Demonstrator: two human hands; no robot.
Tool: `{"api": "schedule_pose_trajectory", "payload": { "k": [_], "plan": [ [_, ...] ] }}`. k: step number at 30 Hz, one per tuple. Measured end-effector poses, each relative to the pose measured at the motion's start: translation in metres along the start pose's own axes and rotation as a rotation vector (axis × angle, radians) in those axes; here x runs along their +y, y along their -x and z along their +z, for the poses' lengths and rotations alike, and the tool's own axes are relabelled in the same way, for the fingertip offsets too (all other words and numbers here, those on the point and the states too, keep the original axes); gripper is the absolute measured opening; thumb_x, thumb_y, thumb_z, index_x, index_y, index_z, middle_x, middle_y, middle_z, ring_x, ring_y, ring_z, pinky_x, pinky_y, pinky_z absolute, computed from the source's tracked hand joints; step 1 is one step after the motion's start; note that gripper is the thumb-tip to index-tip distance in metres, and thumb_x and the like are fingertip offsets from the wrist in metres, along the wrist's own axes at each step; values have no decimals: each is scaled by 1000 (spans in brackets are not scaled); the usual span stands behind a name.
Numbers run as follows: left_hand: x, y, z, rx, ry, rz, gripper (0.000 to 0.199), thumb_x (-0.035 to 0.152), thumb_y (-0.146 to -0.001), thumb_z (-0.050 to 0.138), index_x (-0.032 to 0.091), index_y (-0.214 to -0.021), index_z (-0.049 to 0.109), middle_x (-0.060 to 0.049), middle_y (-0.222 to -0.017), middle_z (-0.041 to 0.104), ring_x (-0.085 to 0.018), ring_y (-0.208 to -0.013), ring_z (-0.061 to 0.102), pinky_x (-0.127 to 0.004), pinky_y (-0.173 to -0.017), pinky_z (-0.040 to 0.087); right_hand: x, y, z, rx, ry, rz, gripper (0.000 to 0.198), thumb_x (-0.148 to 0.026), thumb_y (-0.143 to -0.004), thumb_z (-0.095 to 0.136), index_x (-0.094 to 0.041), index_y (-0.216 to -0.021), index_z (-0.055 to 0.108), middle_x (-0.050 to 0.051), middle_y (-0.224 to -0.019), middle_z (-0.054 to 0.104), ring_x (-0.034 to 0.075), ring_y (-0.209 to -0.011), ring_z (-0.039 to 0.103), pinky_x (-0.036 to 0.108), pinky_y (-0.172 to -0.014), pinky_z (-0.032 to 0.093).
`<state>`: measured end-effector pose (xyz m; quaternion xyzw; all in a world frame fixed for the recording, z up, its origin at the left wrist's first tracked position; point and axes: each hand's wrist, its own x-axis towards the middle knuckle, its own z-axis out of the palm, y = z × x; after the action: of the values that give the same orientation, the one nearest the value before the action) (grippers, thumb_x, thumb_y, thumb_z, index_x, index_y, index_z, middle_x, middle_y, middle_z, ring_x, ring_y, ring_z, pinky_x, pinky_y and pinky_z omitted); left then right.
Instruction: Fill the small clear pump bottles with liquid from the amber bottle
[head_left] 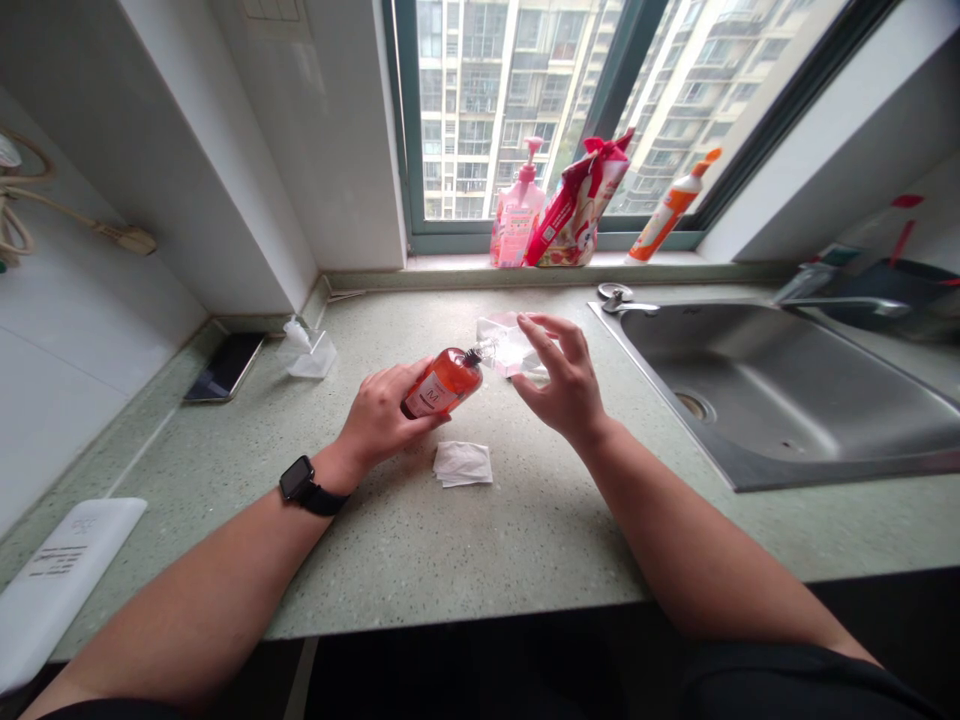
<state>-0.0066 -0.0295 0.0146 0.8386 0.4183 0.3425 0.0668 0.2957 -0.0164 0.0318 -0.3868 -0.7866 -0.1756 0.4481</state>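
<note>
My left hand [386,405] is wrapped round an orange-red bottle [444,385] with a pale label. The bottle is tilted, its black-ringed neck pointing up and right. Right by that neck is a clear container [501,345] with a pinkish tint; glare blurs its shape. Thumb and fingers of my right hand [562,375] curve about the container's right side, seemingly gripping it. A folded white tissue [463,464] lies on the counter just below the bottle. Farther left stands a small clear box-like holder [311,357] with a white pump top [297,334].
A steel sink [750,400] is set into the counter [525,550] at right. On the windowsill stand a pink pump bottle [516,220], a red bag [581,205] and an orange-white bottle [667,215]. A phone [225,367] and a white slab [67,580] lie at left.
</note>
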Motion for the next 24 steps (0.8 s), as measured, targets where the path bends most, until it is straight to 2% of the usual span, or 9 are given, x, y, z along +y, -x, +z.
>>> {"api": "schedule_pose_trajectory", "payload": {
  "k": [10, 18, 24],
  "plan": [
    [-3, 0, 0, 7, 8, 10, 77, 59, -92, 81, 27, -157, 55, -13, -139, 75, -33, -121, 74, -50, -103, 57, 1, 1, 0, -13, -9, 28, 108, -7, -83, 72, -47, -173, 26, 9, -145, 58, 37, -132, 62, 61, -108, 61],
    [-2, 0, -1, 6, -2, 10, 76, 60, -92, 80, 26, -156, 57, -13, -138, 76, -33, -120, 74, -49, -104, 57, -1, -1, -2, 20, -68, 19, 96, -8, -83, 76, -40, -166, 41, 11, -141, 58, 35, -129, 63, 58, -107, 62],
    [-3, 0, -1, 22, -15, 18, 77, 58, -91, 82, 24, -156, 57, -14, -138, 76, -33, -120, 75, -49, -105, 58, -1, -1, -2, 19, -105, 59, 91, -10, -84, 76, -40, -163, 44, 11, -140, 59, 36, -131, 62, 61, -110, 60]
  ]
}}
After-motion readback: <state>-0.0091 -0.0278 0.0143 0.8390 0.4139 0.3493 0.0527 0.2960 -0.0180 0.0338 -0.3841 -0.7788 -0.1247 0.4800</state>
